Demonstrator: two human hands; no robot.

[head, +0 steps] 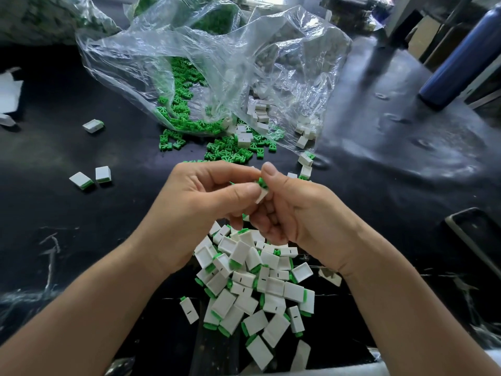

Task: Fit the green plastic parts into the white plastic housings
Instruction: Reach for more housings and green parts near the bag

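head view | faces forward and down | close above hands (200,207) (303,210)

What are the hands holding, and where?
A white housing with a green part at its top. The left hand pinches the housing's side; the right hand pinches the green end.

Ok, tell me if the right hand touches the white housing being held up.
Touching. The head view shows the white housing pinched between the right hand and the left hand, no gap at either.

Bare forearms (81,308); left grip (206,202), right grip (295,213), short nails
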